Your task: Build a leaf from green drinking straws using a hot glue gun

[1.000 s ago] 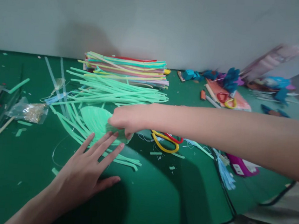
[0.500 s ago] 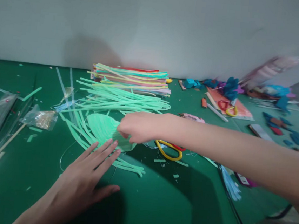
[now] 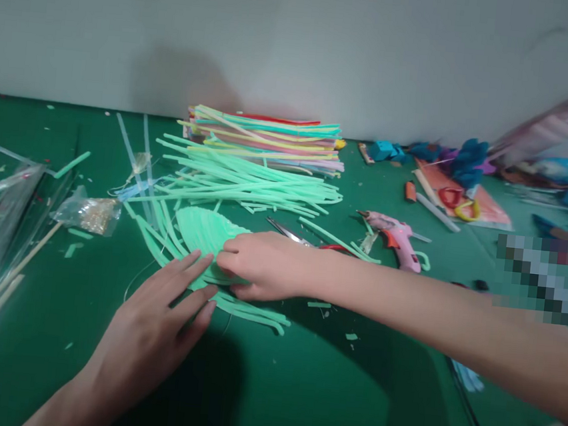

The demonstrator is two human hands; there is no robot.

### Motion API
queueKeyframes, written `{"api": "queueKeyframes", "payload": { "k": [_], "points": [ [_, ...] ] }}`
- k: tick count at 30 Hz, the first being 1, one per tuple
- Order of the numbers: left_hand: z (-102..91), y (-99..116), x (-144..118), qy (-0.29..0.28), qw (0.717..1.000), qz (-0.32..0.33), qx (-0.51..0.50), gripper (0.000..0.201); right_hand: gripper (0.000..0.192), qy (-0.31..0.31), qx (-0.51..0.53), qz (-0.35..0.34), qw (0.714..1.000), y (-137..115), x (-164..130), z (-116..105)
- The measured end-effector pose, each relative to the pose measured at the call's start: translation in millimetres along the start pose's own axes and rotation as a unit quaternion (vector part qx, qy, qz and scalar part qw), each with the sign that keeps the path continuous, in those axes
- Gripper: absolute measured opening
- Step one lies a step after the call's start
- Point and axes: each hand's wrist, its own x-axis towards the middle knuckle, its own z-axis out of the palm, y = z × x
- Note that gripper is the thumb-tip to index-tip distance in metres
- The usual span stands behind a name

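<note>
Mint-green leaf shape [image 3: 202, 232] lies flat on the green table [image 3: 297, 388], near the middle, on loose green strips [image 3: 247, 182]. Left hand [image 3: 152, 334] rests flat with fingers spread, its tips touching the leaf's near edge. Right hand [image 3: 263, 264] presses on the leaf's right end with fingers together and curled. Scissors [image 3: 301, 240] and a pink glue gun [image 3: 397, 237] lie to the right.

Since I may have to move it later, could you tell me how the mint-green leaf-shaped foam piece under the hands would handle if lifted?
The mint-green leaf-shaped foam piece looks thin and flat, so probably floppy and very light. Both the left hand and right hand press on it, suggesting it shifts easily on the green table.
</note>
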Motion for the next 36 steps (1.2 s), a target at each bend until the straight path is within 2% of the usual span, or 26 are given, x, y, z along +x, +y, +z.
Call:
{"api": "queueKeyframes", "payload": {
  "k": [9, 13, 18, 22, 30, 33, 36],
  "points": [
    [-3.7, -1, -16, -0.041, 0.997, -0.055, -0.024, 0.036, 0.013, 0.010, 0.047, 0.060, 0.997, -9, 6, 2],
    [-2.1, 2, -22, -0.048, 0.998, -0.044, -0.025, 0.042, 0.011, 0.036, 0.087, 0.051, 0.994, -11, 13, 7],
    [-0.8, 2, -24, -0.050, 0.998, -0.038, -0.017, 0.042, 0.007, 0.073, 0.177, 0.070, 0.979, -3, 16, 14],
    [-1.1, 2, -23, -0.052, 0.998, -0.036, -0.013, 0.040, 0.003, 0.071, 0.220, 0.076, 0.970, 2, 18, 11],
    [0.1, 1, -23, -0.048, 0.998, -0.032, -0.015, 0.041, 0.006, 0.055, 0.192, 0.066, 0.978, -3, 34, 7],
    [-0.1, 2, -24, -0.044, 0.999, -0.020, -0.007, 0.043, 0.004, 0.066, 0.205, 0.058, 0.975, 1, 24, -1],
    [-2.2, 1, -23, -0.034, 0.999, 0.006, 0.006, 0.047, 0.009, 0.080, 0.195, 0.041, 0.977, 7, -1, -11]
  ]
}}
